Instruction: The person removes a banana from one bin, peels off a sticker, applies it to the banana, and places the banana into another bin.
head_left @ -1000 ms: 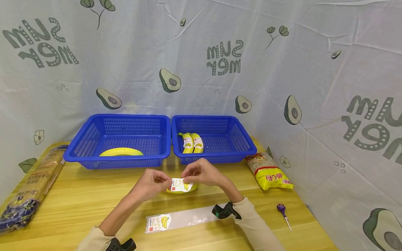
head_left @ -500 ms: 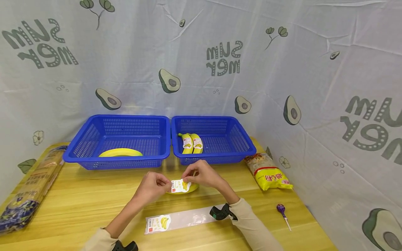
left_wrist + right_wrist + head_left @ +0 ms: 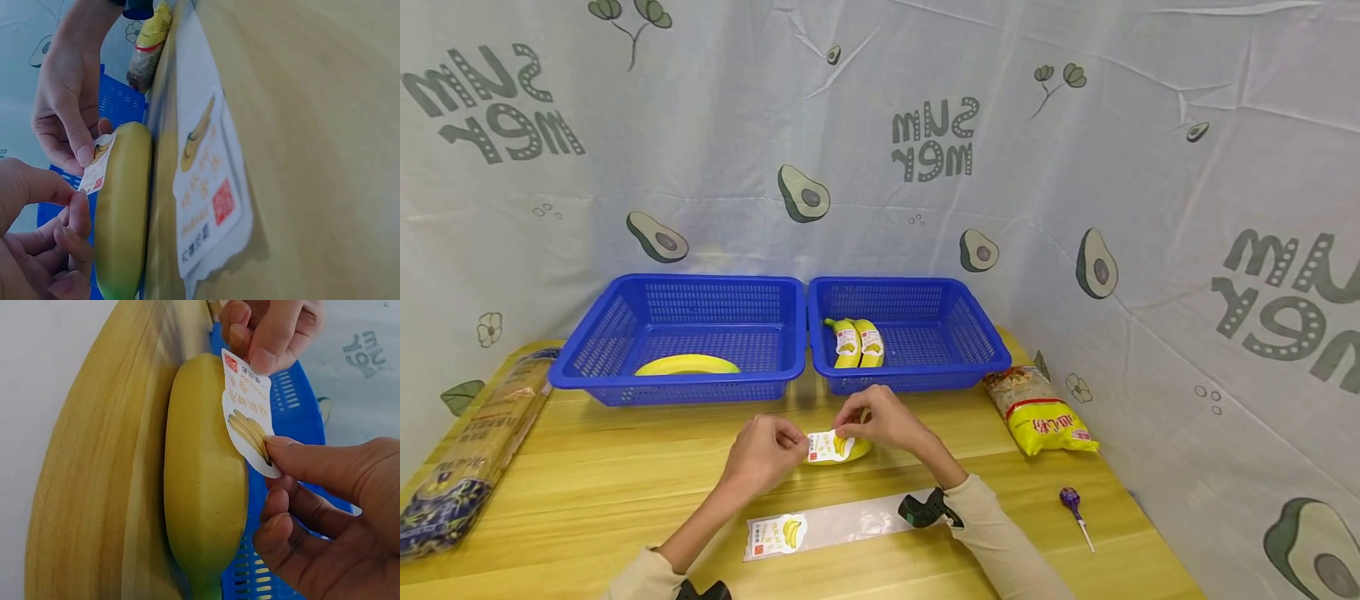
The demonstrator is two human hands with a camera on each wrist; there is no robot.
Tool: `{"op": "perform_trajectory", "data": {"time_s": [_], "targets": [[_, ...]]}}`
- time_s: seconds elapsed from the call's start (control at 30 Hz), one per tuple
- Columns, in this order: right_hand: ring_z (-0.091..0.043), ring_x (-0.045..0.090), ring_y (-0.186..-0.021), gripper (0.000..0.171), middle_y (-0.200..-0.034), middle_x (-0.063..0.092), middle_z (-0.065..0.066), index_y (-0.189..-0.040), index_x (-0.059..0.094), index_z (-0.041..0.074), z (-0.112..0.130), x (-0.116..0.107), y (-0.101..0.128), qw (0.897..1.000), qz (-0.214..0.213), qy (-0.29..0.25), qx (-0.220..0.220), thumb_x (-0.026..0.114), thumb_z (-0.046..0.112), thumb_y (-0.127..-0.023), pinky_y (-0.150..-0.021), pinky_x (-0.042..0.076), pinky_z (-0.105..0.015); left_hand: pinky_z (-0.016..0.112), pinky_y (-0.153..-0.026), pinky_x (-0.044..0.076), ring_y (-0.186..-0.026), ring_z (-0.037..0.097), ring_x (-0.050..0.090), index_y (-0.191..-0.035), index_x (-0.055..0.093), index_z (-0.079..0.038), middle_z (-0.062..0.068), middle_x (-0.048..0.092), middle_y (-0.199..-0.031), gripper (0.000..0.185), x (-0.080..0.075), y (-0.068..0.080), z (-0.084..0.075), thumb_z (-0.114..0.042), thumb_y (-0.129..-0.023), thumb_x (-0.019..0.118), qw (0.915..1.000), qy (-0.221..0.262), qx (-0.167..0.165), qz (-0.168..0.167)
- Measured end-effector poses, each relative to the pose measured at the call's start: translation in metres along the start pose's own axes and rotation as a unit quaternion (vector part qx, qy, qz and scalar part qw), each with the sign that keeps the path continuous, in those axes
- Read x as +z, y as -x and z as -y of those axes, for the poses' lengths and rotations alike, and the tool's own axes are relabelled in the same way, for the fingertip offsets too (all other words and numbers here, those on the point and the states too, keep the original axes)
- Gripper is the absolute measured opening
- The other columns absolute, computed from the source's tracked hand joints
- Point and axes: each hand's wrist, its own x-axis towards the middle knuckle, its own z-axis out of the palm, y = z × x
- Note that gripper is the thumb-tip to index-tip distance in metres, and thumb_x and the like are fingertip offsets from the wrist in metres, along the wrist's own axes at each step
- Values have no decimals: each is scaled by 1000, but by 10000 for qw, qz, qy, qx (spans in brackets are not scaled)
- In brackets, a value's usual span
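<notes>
A banana (image 3: 203, 462) lies on the wooden table in front of the baskets. Over its upper side is a white sticker (image 3: 829, 447) printed with bananas and lettering. My left hand (image 3: 762, 454) pinches the sticker's left end between thumb and forefinger. The right hand (image 3: 884, 421) pinches the other end the same way. Along one edge the sticker meets the peel in the right wrist view; how much of it adheres, I cannot tell. Closer to me lies a pale backing strip (image 3: 857, 522) bearing another banana sticker (image 3: 778, 535) at its left end, partly lifted in the left wrist view.
Behind stand two blue baskets, the left one (image 3: 730, 389) with a banana (image 3: 688, 364), the right one (image 3: 925, 379) with two stickered bananas (image 3: 847, 343). A long packet (image 3: 482, 450) lies left. At right are a yellow bag (image 3: 1041, 417) and a lollipop (image 3: 1072, 504).
The left hand has shifted slightly right and toward me. The sticker has come a little lower over the banana. Both hands keep their pinch on it.
</notes>
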Motion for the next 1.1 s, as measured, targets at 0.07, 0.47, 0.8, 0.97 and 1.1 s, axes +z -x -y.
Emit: {"op": "perform_trajectory", "data": {"time_s": [0.07,0.47,0.8,0.97,1.1], "targets": [[-3,64,-75,5,-87,79,-4,-94,82,1,-1,1,0,10000,-9,23,1,83,5,-95,-70,60,-24,30,-57,53,-62,9,63,-76,79,-11,-5,71,-69,13,2,0,1,-2,-85,78,9999,-137,33,-56],[0,62,-75,8,-88,79,-4,-95,81,-1,-4,5,-1,9999,-10,159,-4,84,6,-95,-69,59,-26,30,-55,50,-61,9,59,-73,73,-13,-7,66,-66,18,6,0,4,-4,-84,83,9986,-432,195,-255],[-2,62,-76,4,-88,77,-4,-93,83,4,-4,8,0,9996,-77,181,-186,85,0,-91,-70,59,-25,22,-52,38,-57,7,49,-84,78,-12,-8,56,-63,18,12,-1,6,4,-85,87,9976,-66,679,-82],[-3,64,-78,5,-88,74,-4,-95,86,4,-3,8,0,9990,100,203,-392,85,2,-91,-70,60,-27,21,-49,33,-57,7,47,-92,86,-12,-9,57,-65,14,14,0,4,0,-86,88,9971,-263,710,-78],[-1,63,-79,9,-92,73,-4,-99,87,4,-1,8,0,9981,323,323,-417,88,4,-90,-70,59,-22,22,-50,35,-60,9,49,-93,87,-11,-8,57,-67,14,15,1,3,-3,-83,92,9970,-373,674,-109]]}}
